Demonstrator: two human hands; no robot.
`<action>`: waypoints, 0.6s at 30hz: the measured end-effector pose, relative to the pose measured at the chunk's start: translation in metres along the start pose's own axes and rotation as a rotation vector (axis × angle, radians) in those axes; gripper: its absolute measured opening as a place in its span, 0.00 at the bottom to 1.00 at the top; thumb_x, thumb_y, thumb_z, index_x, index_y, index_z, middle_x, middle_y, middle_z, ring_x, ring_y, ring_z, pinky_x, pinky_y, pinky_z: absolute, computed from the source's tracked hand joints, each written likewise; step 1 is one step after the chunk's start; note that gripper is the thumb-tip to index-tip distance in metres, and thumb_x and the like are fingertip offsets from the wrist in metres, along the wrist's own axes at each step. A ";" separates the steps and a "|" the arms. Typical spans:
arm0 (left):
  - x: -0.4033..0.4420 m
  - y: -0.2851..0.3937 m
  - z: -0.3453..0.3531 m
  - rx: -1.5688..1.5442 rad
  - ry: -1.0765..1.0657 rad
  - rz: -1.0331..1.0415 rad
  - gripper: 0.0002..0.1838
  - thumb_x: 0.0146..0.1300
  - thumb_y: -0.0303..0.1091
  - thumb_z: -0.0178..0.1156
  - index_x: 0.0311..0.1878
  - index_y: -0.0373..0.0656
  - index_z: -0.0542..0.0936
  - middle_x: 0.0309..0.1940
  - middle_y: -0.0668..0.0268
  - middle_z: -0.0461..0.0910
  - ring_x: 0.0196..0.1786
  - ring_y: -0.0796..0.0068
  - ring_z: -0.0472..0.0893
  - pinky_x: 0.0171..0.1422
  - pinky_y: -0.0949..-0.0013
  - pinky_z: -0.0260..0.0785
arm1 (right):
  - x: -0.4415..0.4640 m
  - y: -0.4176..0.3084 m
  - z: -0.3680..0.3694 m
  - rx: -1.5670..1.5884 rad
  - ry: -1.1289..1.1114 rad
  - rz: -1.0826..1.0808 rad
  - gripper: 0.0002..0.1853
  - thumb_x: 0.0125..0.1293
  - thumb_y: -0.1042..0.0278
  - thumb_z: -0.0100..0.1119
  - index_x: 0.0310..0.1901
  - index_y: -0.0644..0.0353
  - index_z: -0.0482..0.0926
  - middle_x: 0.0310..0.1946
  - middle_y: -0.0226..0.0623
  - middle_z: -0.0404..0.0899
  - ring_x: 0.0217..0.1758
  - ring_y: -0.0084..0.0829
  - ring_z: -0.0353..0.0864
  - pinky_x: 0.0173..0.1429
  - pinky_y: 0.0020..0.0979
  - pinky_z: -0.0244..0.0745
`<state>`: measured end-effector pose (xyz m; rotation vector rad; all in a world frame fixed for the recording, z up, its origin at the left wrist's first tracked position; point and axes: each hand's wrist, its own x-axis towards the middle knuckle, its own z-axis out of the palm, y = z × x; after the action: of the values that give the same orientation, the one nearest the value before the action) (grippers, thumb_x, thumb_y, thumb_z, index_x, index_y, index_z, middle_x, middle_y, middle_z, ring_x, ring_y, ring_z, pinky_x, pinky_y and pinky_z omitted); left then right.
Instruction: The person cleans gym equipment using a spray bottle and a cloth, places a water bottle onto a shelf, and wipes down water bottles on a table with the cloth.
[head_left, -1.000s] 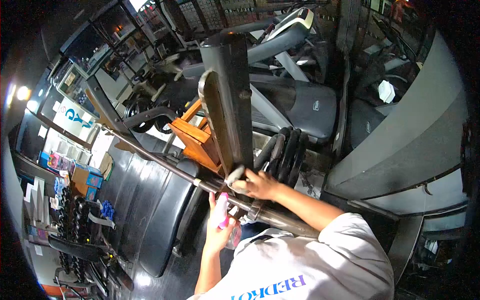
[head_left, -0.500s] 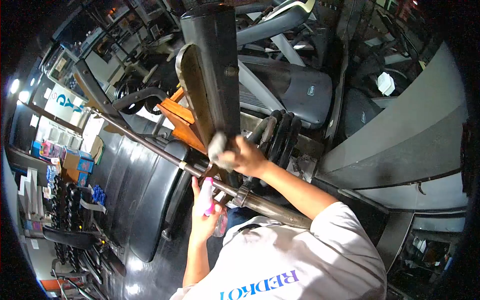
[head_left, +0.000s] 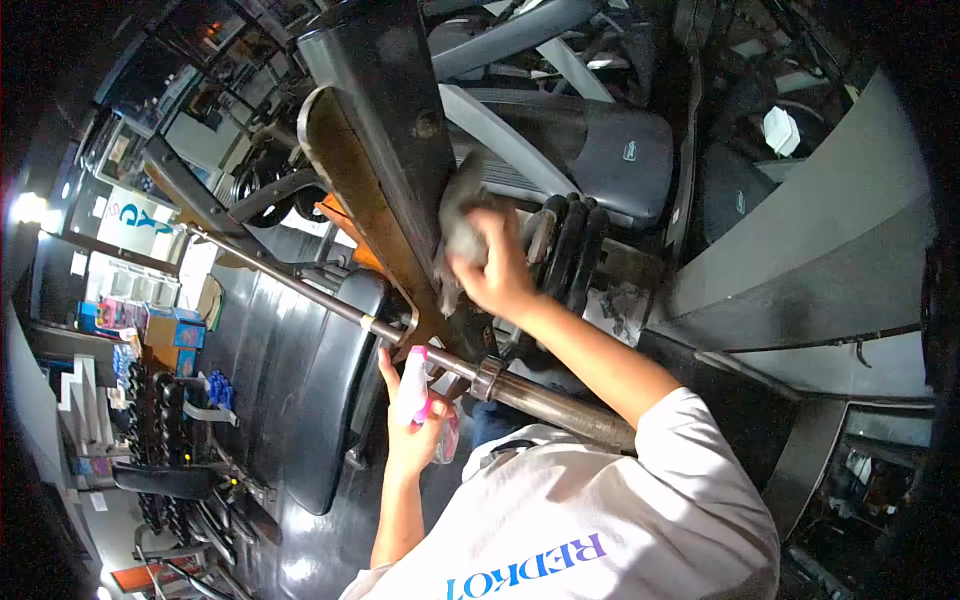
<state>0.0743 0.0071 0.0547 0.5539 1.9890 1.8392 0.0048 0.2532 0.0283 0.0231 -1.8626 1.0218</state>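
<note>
My left hand point(head_left: 413, 432) is closed round a spray bottle point(head_left: 413, 385) with a white and pink head, just below the barbell point(head_left: 325, 300). My right hand point(head_left: 497, 268) grips a grey cloth point(head_left: 463, 225), blurred by motion. That cloth lies against the side of a dark upright post point(head_left: 375, 95) of the bench rack. Beside the post stands a worn metal plate point(head_left: 350, 175), which reaches down to the bar. The bar's thick sleeve point(head_left: 550, 405) points toward my body.
A black padded bench point(head_left: 335, 400) lies left of the bar. Treadmills point(head_left: 620, 150) stand beyond the post, and several dark weight plates point(head_left: 575, 250) sit right of my right hand. Dumbbells point(head_left: 150, 430) and boxes point(head_left: 175, 335) are at the far left.
My right hand has moved up and slightly right with the cloth along the post. The view has shifted a little. My left hand still holds the spray bottle near the bar.
</note>
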 end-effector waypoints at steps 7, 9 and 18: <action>0.002 -0.001 -0.003 0.075 -0.030 0.038 0.55 0.67 0.40 0.66 0.80 0.44 0.32 0.31 0.65 0.80 0.30 0.79 0.81 0.42 0.73 0.76 | -0.153 0.088 0.015 0.043 -0.305 0.560 0.27 0.59 0.75 0.63 0.61 0.49 0.71 0.60 0.52 0.73 0.65 0.53 0.73 0.67 0.43 0.69; 0.000 0.001 0.000 0.073 0.023 0.030 0.57 0.66 0.44 0.67 0.79 0.44 0.32 0.29 0.66 0.80 0.30 0.78 0.81 0.43 0.72 0.77 | -0.127 0.080 0.010 0.200 -0.488 0.781 0.25 0.65 0.76 0.54 0.64 0.53 0.70 0.60 0.44 0.77 0.64 0.44 0.76 0.68 0.38 0.68; 0.003 0.004 -0.005 0.068 -0.038 0.000 0.61 0.64 0.43 0.69 0.78 0.43 0.27 0.27 0.66 0.81 0.31 0.75 0.82 0.44 0.70 0.77 | -0.047 0.013 -0.007 0.133 -0.080 0.420 0.31 0.63 0.74 0.60 0.66 0.63 0.60 0.61 0.54 0.70 0.65 0.47 0.72 0.67 0.39 0.67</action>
<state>0.0688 0.0045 0.0587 0.6040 2.0326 1.7536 0.0289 0.2475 -0.0145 -0.2617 -1.9112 1.4492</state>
